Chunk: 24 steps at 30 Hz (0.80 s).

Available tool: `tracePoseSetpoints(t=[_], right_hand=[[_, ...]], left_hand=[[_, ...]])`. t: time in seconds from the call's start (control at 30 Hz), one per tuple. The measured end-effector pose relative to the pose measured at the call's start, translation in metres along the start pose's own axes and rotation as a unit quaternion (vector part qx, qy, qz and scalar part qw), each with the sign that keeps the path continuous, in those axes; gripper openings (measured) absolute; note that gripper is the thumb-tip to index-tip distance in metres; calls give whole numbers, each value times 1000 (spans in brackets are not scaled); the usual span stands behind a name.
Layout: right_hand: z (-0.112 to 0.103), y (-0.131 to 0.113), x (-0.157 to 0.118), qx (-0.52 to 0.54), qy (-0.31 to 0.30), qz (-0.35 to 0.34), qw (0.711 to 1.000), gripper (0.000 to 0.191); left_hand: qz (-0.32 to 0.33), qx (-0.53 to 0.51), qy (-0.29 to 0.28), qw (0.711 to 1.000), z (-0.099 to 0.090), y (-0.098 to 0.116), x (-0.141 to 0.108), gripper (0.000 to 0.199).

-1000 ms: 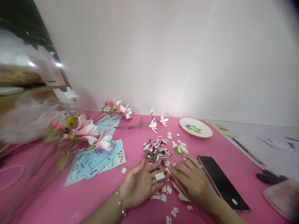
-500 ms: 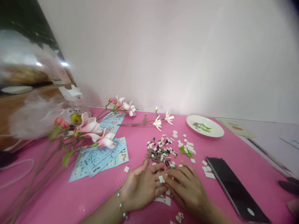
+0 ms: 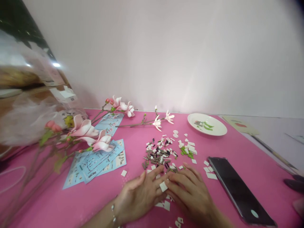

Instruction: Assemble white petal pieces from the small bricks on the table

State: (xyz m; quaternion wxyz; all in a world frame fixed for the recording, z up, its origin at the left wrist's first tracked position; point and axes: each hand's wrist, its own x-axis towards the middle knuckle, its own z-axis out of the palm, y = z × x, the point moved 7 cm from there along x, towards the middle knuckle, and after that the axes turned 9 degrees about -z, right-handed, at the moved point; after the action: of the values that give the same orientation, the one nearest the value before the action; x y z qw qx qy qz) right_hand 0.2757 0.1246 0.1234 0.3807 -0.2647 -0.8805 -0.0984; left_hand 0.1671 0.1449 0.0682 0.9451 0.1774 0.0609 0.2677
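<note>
My left hand is palm up over the pink table, its fingers stretched toward the right. My right hand comes in palm down, its fingertips over the left fingers. At those fingertips a small white square tile lies against my left fingers, pinched at its edge by the right hand. Beneath and between the hands lie more white tiles, partly covered. Just beyond them spreads a pile of small brown, black and white building pieces. Green leaf pieces and white pieces sit to its right.
Pink magnolia flowers on brown stems stand at the left, over blue instruction sheets. A white flower sprig lies behind the pile. A white plate holds green pieces. On the right is a black phone.
The view has shifted slightly, so things on the table appear a little further left. The white tile now shows larger between my hands, which remain together.
</note>
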Motion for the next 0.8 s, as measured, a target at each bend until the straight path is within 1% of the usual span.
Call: tracePoseSetpoints(t=[0.1,0.23,0.37,0.47,0.67,0.8], right_hand=[[0,1,-2,8,-14,5,1000,17],[-1,0,-2,12,-17,3,1000,16],[-2,1,2,13,-21,3,1000,16],[-4,0,4,25,-21,-6,999,15],[-5,-2,5,21,-27,-25,999,18],[-4,-2,4,37,-29,-19,999,17]], left_hand=[[-1,18,-3,1000,1,-1,0,56],[5,49,-8,999,2,-3,0,63],[18,102,-27,994,3,-5,-2,65],[15,136,-31,990,5,-5,-4,68],[22,140,-26,990,13,-1,-5,76],[19,144,-22,989,12,-4,-3,79]])
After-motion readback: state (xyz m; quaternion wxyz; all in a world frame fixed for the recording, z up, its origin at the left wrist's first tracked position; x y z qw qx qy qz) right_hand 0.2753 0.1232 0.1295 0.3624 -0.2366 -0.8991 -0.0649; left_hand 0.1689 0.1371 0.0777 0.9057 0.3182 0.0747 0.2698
